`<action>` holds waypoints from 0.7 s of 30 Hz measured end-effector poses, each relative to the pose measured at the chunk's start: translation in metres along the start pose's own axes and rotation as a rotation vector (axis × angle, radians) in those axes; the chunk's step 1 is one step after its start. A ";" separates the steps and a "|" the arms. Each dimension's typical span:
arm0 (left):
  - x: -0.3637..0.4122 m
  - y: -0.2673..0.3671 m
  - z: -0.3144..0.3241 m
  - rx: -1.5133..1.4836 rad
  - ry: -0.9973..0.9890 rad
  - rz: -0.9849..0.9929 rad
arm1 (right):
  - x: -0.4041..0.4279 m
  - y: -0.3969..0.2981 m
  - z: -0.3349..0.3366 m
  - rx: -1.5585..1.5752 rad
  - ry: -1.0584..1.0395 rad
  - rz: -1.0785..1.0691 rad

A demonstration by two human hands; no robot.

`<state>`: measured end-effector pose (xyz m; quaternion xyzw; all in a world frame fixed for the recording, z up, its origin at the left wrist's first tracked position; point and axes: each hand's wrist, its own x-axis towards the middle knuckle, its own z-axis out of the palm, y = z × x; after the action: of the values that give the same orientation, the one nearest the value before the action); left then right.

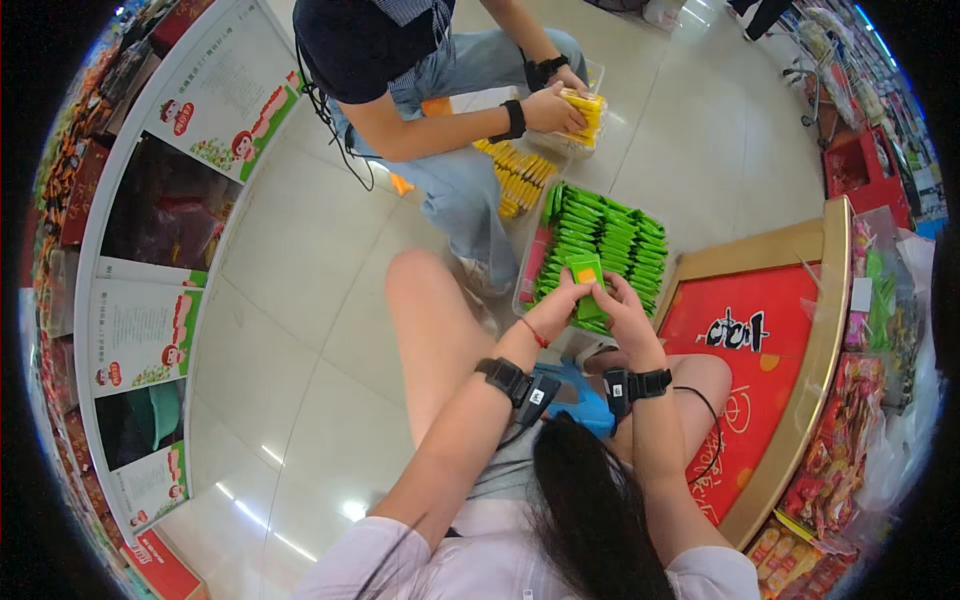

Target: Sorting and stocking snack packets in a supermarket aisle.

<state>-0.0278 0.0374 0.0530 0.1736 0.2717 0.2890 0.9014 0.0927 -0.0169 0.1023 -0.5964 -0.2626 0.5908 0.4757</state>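
Both of my hands hold a small green packet [586,273] with a yellow patch. My left hand [557,301] grips it from the left, and the fingers of my right hand [624,306] touch its right side. More green wrapping shows just under it; whether that is a second packet, I cannot tell. Right below my hands stands a clear plastic bin [517,296], filled with rows of green packets [611,229]. A pink item [535,264] lies along the bin's left inner wall.
Across from me, a seated person's hands [555,111] hold yellow packets [589,120] over another clear container [574,146]. Yellow packets [523,180] lie in rows beside that person's leg. A gold-edged red display stand [750,300] is close on my right; white shelving [142,315] curves along the left.
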 end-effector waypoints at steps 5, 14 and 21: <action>0.006 0.012 -0.023 -0.034 0.048 0.127 | 0.028 0.003 0.002 -0.058 0.071 -0.032; 0.010 0.036 -0.057 -0.586 0.762 0.141 | 0.128 0.026 0.055 -1.093 0.437 -0.229; 0.006 0.045 -0.046 -0.666 0.747 0.113 | 0.146 0.050 0.073 -1.228 0.503 -0.391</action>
<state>-0.0703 0.0833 0.0352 -0.2242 0.4592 0.4505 0.7320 0.0341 0.1089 0.0029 -0.8185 -0.5338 0.0821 0.1958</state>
